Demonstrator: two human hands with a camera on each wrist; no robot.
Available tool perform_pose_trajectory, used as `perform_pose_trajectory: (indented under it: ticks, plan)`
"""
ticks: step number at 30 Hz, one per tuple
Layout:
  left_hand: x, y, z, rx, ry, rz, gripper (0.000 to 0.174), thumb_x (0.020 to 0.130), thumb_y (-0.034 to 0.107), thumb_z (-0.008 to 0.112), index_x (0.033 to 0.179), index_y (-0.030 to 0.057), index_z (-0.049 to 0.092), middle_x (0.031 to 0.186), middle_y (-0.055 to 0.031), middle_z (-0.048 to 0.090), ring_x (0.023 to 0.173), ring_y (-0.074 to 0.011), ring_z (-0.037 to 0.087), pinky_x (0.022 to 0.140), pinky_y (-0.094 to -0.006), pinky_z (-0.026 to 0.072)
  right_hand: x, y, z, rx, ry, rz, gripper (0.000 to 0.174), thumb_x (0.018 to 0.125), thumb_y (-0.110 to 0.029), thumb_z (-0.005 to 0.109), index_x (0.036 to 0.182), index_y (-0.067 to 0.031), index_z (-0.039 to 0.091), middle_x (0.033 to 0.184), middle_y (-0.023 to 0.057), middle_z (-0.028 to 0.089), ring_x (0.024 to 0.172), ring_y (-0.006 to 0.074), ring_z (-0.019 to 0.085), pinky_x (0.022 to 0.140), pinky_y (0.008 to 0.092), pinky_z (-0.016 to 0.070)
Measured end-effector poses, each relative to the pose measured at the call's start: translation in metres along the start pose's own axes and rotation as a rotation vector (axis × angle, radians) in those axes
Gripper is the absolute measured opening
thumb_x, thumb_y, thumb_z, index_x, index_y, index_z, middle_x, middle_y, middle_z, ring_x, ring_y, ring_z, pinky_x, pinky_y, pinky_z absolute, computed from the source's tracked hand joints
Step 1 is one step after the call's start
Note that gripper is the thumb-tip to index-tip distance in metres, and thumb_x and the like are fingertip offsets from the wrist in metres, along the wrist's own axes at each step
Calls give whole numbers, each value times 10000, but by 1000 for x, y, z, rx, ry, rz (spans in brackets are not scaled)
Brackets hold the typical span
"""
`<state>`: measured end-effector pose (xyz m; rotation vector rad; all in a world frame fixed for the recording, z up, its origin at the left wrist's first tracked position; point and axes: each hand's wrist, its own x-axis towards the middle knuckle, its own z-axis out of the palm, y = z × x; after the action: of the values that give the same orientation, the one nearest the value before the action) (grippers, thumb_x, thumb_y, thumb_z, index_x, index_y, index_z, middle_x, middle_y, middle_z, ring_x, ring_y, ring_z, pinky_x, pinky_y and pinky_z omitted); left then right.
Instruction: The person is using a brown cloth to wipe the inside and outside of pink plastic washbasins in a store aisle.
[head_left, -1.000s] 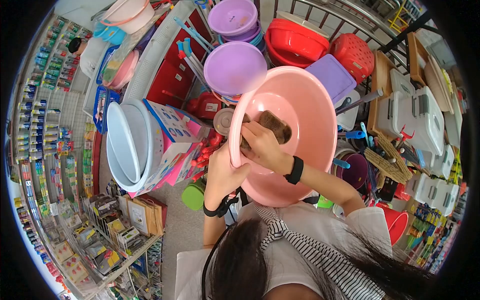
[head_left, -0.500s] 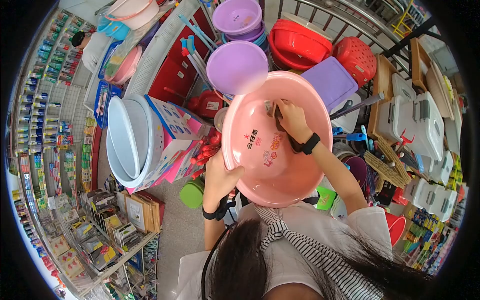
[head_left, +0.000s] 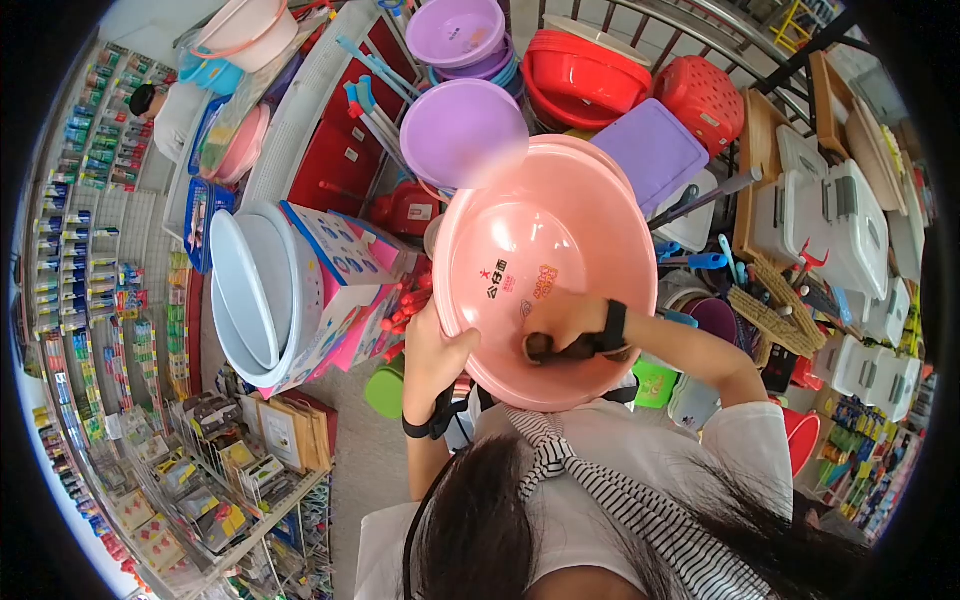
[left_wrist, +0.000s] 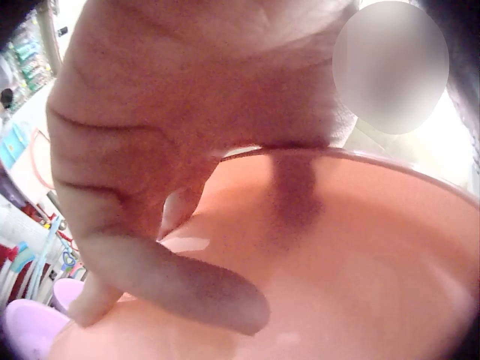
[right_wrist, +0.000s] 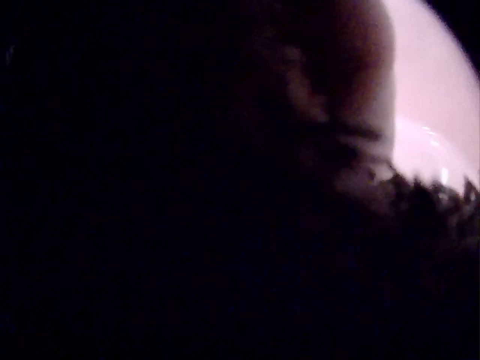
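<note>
A large pink basin [head_left: 600, 220] with printed characters on its bottom is tilted in front of the person's body. My left hand [head_left: 437, 358] grips its rim at the near left; the left wrist view shows that hand [left_wrist: 165, 142] over the rim, against the basin's wall [left_wrist: 367, 247]. Down inside, on the side close to the body, my right hand [head_left: 568, 320] holds a brown cloth [head_left: 545, 352] against the wall. The right wrist view is mostly dark, with the cloth's fuzzy edge [right_wrist: 435, 206] beside the basin's pink surface [right_wrist: 431, 90].
Purple basins [head_left: 463, 130] stand just beyond the pink rim, red basins [head_left: 585, 75] and a purple lid [head_left: 645, 150] behind it. Pale blue tubs [head_left: 255, 290] sit on a box at left. White storage boxes [head_left: 830, 220] and a broom [head_left: 775, 315] are at right.
My right hand swept the brown cloth from the basin's left wall across to the far side, then down to the near wall. My left hand stays on the rim.
</note>
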<state>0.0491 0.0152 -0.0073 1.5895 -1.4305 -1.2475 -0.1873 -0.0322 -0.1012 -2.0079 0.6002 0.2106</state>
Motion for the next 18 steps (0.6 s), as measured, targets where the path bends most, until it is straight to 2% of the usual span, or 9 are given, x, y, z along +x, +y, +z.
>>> perform_pose_trajectory:
  ticks: [2, 4, 5, 6, 8, 11, 15, 17, 18]
  plan:
    - [0, 2, 1, -6, 7, 7, 474, 631, 62, 598, 1095, -32, 589, 884, -195, 683, 824, -321, 694, 767, -351, 514, 11, -13, 8, -46, 49, -109, 192, 630, -82, 645, 822, -79, 662, 752, 140, 636, 709, 301, 635, 610, 417, 485]
    - [1, 3, 0, 31, 12, 17, 450, 629, 56, 599, 1070, -30, 592, 863, -193, 681, 815, -330, 694, 748, -359, 515, 25, -16, 14, -2, -165, -71, 256, 654, -60, 633, 909, -64, 658, 780, 143, 633, 746, 312, 631, 632, 427, 481]
    - [0, 3, -1, 34, 9, 19, 450, 629, 56, 599, 1070, -30, 592, 863, -193, 681, 815, -330, 694, 748, -359, 515, 25, -16, 18, 34, -9, -226, 271, 703, -65, 626, 974, -49, 634, 790, 148, 633, 766, 332, 633, 682, 430, 488]
    - [0, 3, -1, 57, 13, 35, 434, 633, 55, 602, 1058, -29, 594, 854, -194, 679, 809, -332, 695, 740, -362, 515, 26, -21, 18, 35, -4, -225, 271, 703, -65, 626, 974, -49, 634, 790, 148, 633, 766, 332, 633, 682, 430, 488]
    - [0, 4, 0, 80, 20, 55, 418, 636, 53, 604, 1046, -29, 596, 846, -195, 677, 804, -334, 695, 731, -364, 515, 31, -32, 15, 252, 421, -466, 271, 747, -101, 629, 1012, -47, 616, 792, 155, 631, 782, 354, 628, 728, 442, 485]
    - [-1, 4, 1, 78, 42, 115, 368, 646, 60, 609, 1003, -29, 595, 800, -188, 657, 750, -321, 685, 697, -360, 510, 40, -35, 1, 319, 293, -334, 293, 775, -116, 623, 1063, -62, 604, 874, 174, 632, 835, 357, 623, 769, 456, 481]
    - [-6, 5, 0, 130, 50, 89, 311, 653, 66, 613, 950, -22, 588, 735, -163, 623, 668, -300, 650, 650, -351, 496, 43, -37, -7, 186, 305, -227, 341, 781, -117, 633, 1106, -34, 571, 987, 168, 623, 947, 360, 602, 839, 444, 479]
    - [-8, 5, 0, 140, 56, 67, 297, 652, 62, 613, 936, -20, 584, 716, -155, 612, 646, -294, 637, 638, -350, 491, 48, -30, -7, 24, 536, -245, 324, 782, -97, 614, 1096, -37, 563, 1022, 178, 615, 987, 372, 583, 864, 460, 470]
    - [-8, 3, -1, 138, 48, 83, 313, 651, 59, 612, 953, -21, 590, 736, -161, 627, 669, -294, 653, 653, -350, 497, 49, -27, -12, 25, 534, -246, 324, 782, -97, 614, 1096, -37, 563, 1022, 178, 615, 987, 372, 583, 864, 460, 470]
